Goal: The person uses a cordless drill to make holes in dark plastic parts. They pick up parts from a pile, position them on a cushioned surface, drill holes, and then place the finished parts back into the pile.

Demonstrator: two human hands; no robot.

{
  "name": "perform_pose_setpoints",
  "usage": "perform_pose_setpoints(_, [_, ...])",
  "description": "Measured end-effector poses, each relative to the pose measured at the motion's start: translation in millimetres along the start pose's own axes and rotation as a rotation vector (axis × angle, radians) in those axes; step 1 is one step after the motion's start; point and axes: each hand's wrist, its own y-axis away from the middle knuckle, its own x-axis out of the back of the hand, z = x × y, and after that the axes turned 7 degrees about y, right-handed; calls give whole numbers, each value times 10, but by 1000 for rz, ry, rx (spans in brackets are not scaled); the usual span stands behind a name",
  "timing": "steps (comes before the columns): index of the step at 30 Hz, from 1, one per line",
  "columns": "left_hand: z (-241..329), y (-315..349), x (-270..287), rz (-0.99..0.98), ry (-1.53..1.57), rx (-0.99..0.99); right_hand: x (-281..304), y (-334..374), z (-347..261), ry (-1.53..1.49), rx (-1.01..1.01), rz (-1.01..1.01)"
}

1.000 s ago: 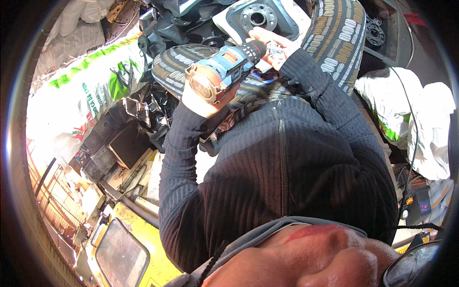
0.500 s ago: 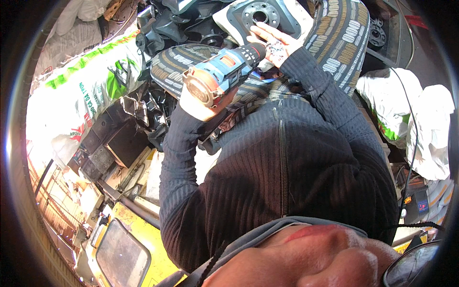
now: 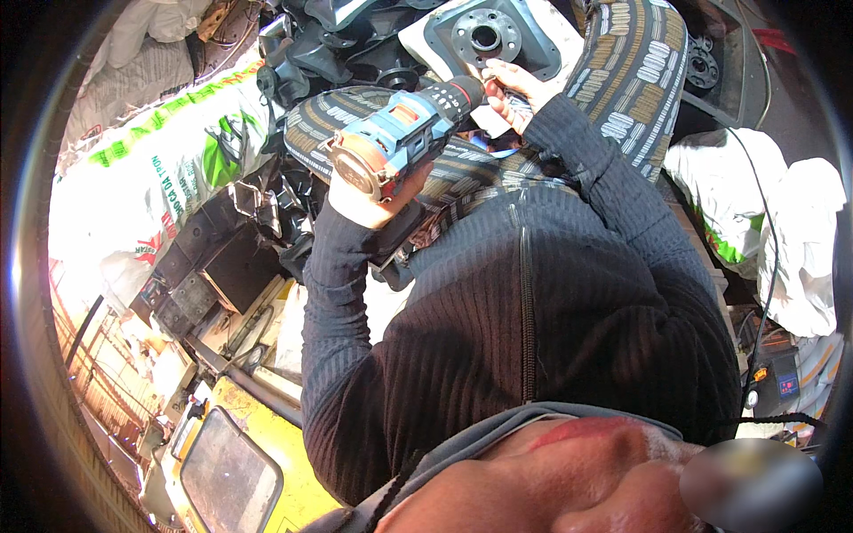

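Observation:
My left hand (image 3: pixel 373 204) is wrapped round the grip of a blue cordless drill (image 3: pixel 400 129) with an orange-brown end. The drill's dark chuck points up and to the right. At the chuck's tip my right hand (image 3: pixel 524 93) has its fingers curled and pinched together; what they hold is too small to make out. Just beyond them lies a black square part with a round, holed hub (image 3: pixel 486 37), set on a white sheet or bag (image 3: pixel 573 35) over my lap. Patterned trousers (image 3: pixel 622 80) cover my legs.
Black moulded parts (image 3: pixel 329 53) are heaped beyond my left leg. A similar holed black part (image 3: pixel 702 67) lies at the far right. White-and-green sacks (image 3: pixel 169 169) stand on the left, white bags (image 3: pixel 800 240) on the right with a dark cable (image 3: pixel 771 240). A yellow machine panel (image 3: pixel 293 471) is lower left.
My right hand has gone from spread fingers, with small shiny pieces in its palm, to a pinch at the chuck's tip. The drill has shifted slightly left.

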Motion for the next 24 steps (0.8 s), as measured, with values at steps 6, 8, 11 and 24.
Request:
perform_pose_setpoints(6, [27, -43, 9, 31, -82, -211, 43, -74, 17, -10, -72, 76])
perform_pose_setpoints(8, [24, -45, 15, 7, -110, -170, 47, -86, 34, -11, -86, 95])
perform_pose_setpoints(11, [-5, -34, 23, -38, -156, -122, 43, -88, 58, -10, -87, 98])
perform_pose_setpoints(24, [-97, -298, -21, -80, -347, -67, 424, -161, 130, 322, 167, 480])
